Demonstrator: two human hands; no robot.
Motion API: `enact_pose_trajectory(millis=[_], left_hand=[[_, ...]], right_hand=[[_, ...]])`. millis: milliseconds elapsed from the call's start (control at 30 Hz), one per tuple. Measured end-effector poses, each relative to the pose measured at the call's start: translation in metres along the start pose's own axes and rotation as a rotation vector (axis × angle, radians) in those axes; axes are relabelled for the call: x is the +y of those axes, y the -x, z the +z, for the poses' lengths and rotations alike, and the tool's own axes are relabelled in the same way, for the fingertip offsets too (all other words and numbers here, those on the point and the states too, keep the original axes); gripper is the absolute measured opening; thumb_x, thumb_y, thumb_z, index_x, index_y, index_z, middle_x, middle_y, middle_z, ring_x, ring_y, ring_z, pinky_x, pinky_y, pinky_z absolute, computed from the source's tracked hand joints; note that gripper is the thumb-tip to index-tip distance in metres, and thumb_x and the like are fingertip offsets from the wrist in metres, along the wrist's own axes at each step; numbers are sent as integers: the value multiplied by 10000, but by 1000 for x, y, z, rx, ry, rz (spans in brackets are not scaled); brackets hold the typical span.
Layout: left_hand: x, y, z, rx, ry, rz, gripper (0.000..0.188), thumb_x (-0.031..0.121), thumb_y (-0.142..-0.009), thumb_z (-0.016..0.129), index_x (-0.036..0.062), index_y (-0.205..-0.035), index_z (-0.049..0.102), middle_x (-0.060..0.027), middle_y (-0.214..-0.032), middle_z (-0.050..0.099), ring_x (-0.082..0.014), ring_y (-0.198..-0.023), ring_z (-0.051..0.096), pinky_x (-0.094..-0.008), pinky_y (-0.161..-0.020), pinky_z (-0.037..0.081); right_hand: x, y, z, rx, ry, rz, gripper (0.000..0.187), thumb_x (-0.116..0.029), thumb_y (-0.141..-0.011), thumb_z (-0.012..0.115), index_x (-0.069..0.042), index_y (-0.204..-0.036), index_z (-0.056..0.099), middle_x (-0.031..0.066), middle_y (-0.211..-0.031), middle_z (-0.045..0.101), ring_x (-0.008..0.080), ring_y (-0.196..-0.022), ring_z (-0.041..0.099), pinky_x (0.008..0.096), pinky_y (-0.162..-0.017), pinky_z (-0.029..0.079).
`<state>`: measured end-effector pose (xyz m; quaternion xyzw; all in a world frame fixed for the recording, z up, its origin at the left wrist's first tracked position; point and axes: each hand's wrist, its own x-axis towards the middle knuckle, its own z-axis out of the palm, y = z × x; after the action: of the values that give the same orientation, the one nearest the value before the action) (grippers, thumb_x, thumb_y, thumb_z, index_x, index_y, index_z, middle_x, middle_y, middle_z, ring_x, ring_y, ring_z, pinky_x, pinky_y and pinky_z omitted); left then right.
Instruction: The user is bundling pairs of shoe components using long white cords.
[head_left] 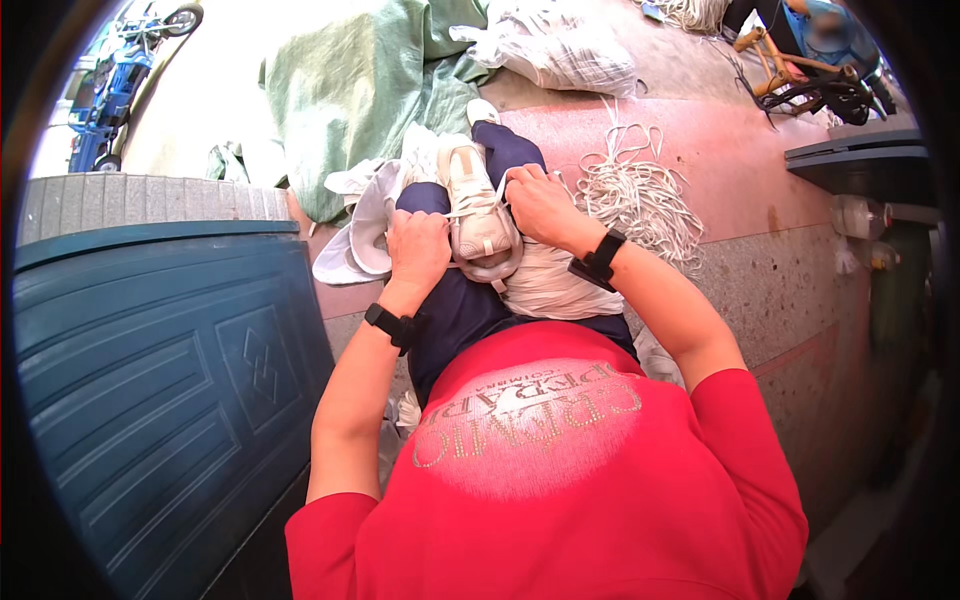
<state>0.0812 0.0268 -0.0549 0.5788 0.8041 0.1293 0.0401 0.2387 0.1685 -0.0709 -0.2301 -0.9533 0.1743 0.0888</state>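
Over pink paving (745, 190), elbows (705, 345) bent, left hand (418, 245) and right hand (545, 205) pinch laces (502, 188) on a beige shoe (480, 225).

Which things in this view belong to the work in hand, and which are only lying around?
Work in hand:
cream shoe, between left hand and right hand
heap of white cords, probably

Likely just around:
green sheet
white plastic bag
blue vehicle

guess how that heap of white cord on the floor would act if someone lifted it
The heap of white cord would likely be floppy, since its strands lie in loose loops. It may snag and trail when lifted, as the loops cross in a tangle. It seems unlikely to roll, being spread loosely on the pink floor.
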Motion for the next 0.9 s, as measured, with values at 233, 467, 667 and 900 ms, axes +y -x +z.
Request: enact_pose_trajectory(millis=[233, 467, 667, 900], left_hand=[[5, -11, -12, -5, -140, 236, 66, 117, -725, 535, 83, -680, 569, -68, -663, 539, -268, -736, 489, -400, -621, 406], [-3, -17, 1, -38, 82, -13, 148, 194, -735, 588, 53, -723, 633, -115, -706, 597, -295, -750, 524, -400, -658, 431], [16, 3, 9, 148, 134, -59, 178, 222, -746, 583, 51, -750, 634, -117, -702, 592, -303, -758, 527, -399, -678, 437], [8, -45, -6, -20, 226, -43, 193, 151, -761, 530, 6, -859, 611, -167, -772, 609, -344, -711, 554, -424, -689, 448]], right_hand=[[-4, 0, -3, -79, -12, -14, 151, -108, -742, 489, -52, -799, 617, 75, -1015, 517, 260, -986, 466, 428, -791, 388], [-7, 5, -1, 91, -25, 85, 110, -173, -739, 552, -95, -740, 630, 53, -833, 538, 231, -884, 474, 389, -732, 369], [-21, 10, -10, 7, 79, 85, 175, -225, -749, 552, -72, -707, 626, 74, -806, 548, 239, -867, 487, 388, -711, 371], [-1, 9, 10, 41, -140, 30, 127, -161, -750, 525, -51, -740, 587, 107, -755, 551, 279, -767, 526, 394, -677, 414]])
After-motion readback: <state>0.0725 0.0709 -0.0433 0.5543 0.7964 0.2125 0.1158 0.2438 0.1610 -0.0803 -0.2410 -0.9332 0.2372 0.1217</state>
